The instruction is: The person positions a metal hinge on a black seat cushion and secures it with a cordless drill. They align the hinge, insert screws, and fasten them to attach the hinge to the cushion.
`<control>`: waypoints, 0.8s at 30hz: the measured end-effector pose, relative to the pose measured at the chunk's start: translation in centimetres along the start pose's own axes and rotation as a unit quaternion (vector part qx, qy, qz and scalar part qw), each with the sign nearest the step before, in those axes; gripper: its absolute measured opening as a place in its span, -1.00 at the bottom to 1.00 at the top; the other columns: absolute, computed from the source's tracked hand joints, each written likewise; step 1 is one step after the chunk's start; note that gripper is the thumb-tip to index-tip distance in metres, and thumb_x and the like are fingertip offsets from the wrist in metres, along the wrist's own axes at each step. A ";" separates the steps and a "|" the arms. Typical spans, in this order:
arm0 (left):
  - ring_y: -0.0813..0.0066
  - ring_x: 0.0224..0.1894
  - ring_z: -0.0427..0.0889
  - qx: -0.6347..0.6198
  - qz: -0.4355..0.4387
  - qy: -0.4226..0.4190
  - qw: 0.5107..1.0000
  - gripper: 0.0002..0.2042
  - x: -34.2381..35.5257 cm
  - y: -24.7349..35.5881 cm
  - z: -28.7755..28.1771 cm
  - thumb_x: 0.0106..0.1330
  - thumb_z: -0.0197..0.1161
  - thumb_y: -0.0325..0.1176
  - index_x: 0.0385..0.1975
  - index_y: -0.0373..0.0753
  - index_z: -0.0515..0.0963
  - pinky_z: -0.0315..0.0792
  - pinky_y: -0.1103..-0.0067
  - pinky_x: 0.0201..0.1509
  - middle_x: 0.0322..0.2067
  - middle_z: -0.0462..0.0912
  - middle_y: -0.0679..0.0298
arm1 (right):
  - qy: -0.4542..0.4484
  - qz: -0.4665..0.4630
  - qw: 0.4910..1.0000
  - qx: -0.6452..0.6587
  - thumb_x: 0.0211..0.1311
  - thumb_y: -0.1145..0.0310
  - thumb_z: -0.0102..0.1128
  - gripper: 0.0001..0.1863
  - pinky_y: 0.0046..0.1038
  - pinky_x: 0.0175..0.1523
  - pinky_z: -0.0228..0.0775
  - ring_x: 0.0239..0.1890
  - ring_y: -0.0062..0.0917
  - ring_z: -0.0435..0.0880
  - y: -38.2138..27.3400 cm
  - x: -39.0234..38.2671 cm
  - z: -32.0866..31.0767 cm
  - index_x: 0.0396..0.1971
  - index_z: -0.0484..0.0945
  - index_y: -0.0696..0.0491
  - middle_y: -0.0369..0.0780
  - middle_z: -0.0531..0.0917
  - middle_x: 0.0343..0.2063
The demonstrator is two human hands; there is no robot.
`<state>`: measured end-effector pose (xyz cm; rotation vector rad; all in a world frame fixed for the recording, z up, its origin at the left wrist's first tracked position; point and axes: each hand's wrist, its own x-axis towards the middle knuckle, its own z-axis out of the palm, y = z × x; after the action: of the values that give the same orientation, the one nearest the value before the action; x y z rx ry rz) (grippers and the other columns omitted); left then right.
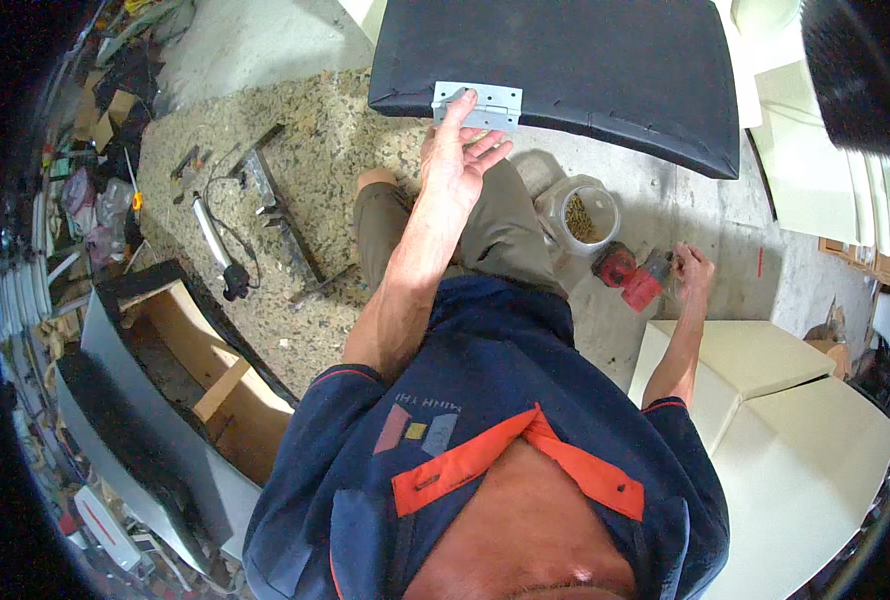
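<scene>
My left hand (455, 160) pinches a silver metal hinge (495, 103) with screw holes, holding it against the near edge of a black padded panel (555, 50) at the top. My thumb lies on the hinge's face. To the right, my right hand (693, 268) is closed on a red and black cordless power tool (641, 288) down by the floor. A clear plastic jar (583, 218) of small yellowish screws stands beside the tool, between it and my right knee. A thin red object (760, 262) lies on the floor right of my hand.
A metal frame (287, 225) and a silver tool with a cord (211, 235) lie on the speckled floor (230, 140) at left. An open upholstered wooden box (105, 400) stands lower left. Cream padded blocks (785, 460) sit lower right; stacked panels (805, 175) stand upper right. Clutter lines the left.
</scene>
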<state>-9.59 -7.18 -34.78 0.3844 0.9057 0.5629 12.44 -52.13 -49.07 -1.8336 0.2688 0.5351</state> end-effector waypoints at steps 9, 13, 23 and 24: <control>-0.10 0.19 0.44 0.007 -0.012 -0.001 1.000 -0.37 -0.1 0.7 1.0 0.16 0.48 -0.23 0.19 -0.24 0.35 0.46 -0.08 0.27 0.09 0.40 -0.02 | 0.030 -0.056 0.998 0.019 0.27 0.42 0.32 -0.86 -0.53 -0.57 0.21 -0.64 -0.63 0.49 0.3 0.6 0.8 -0.42 0.62 0.18 -0.29 0.58 -0.60; -0.04 0.17 0.48 0.037 -0.002 -0.003 0.999 -0.46 -0.2 1.1 1.5 0.21 0.42 -0.22 0.14 -0.26 0.39 0.48 -0.04 0.26 0.07 0.45 0.00 | 0.053 -0.045 0.998 0.002 0.30 0.43 0.30 -0.86 -0.52 -0.58 0.21 -0.65 -0.63 0.48 -0.1 0.6 1.4 -0.43 0.61 0.16 -0.30 0.57 -0.60; 0.14 0.10 0.58 0.052 0.075 0.042 0.995 -0.58 -0.4 -0.2 2.7 0.29 0.33 -0.23 0.09 -0.25 0.44 0.64 0.09 0.07 0.04 0.55 0.09 | 0.080 -0.078 0.994 0.018 0.28 0.36 0.38 -0.80 -0.52 -0.58 0.23 -0.67 -0.64 0.42 -0.2 1.0 2.0 -0.41 0.63 0.19 -0.31 0.55 -0.59; 0.15 0.08 0.59 0.050 0.086 0.053 0.994 -0.57 -0.4 -0.4 2.8 0.29 0.33 -0.22 0.09 -0.24 0.45 0.66 0.12 0.04 0.03 0.57 0.10 | 0.078 -0.073 0.994 0.012 0.27 0.36 0.38 -0.80 -0.52 -0.58 0.24 -0.67 -0.65 0.43 -0.2 1.0 1.9 -0.41 0.63 0.19 -0.30 0.56 -0.58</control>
<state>-7.41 -8.02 -33.19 0.5298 1.0113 0.7022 12.97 -50.22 -49.84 -1.8574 0.2425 0.2861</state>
